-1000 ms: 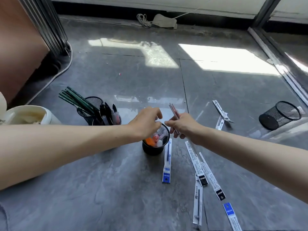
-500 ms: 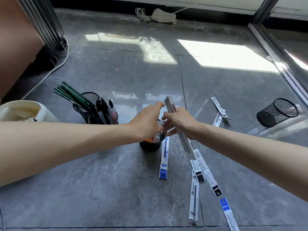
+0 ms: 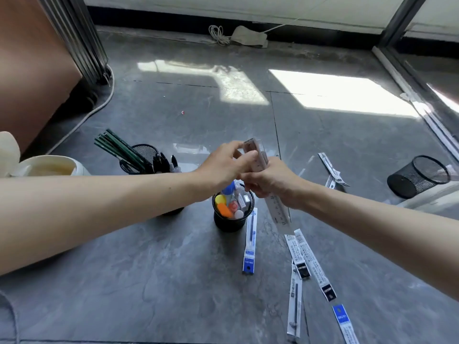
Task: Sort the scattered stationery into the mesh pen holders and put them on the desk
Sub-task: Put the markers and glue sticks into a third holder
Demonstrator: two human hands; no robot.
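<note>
Both hands meet above a black mesh pen holder (image 3: 224, 223) filled with coloured erasers and correction items. My right hand (image 3: 272, 183) grips a bundle of clear rulers (image 3: 275, 207) near its middle, held tilted, lower end hanging right of the holder. My left hand (image 3: 224, 165) pinches the bundle's upper end (image 3: 253, 145). Two more holders stand at the left: one with green pencils (image 3: 119, 148) in it (image 3: 141, 151), one with black pens (image 3: 164, 162). Several packaged pen refills (image 3: 249, 249) lie on the grey floor.
An empty mesh holder (image 3: 419, 176) lies on its side at the right by a window rail. A cream bin (image 3: 49, 166) sits at the left, with a brown cabinet (image 3: 32, 70) and cable (image 3: 99, 108) behind. More refill packs (image 3: 331, 170) lie beyond my right arm.
The rulers rose from beside the holder to above it. My left hand lifted off the holder's rim and took hold of the bundle's top end.
</note>
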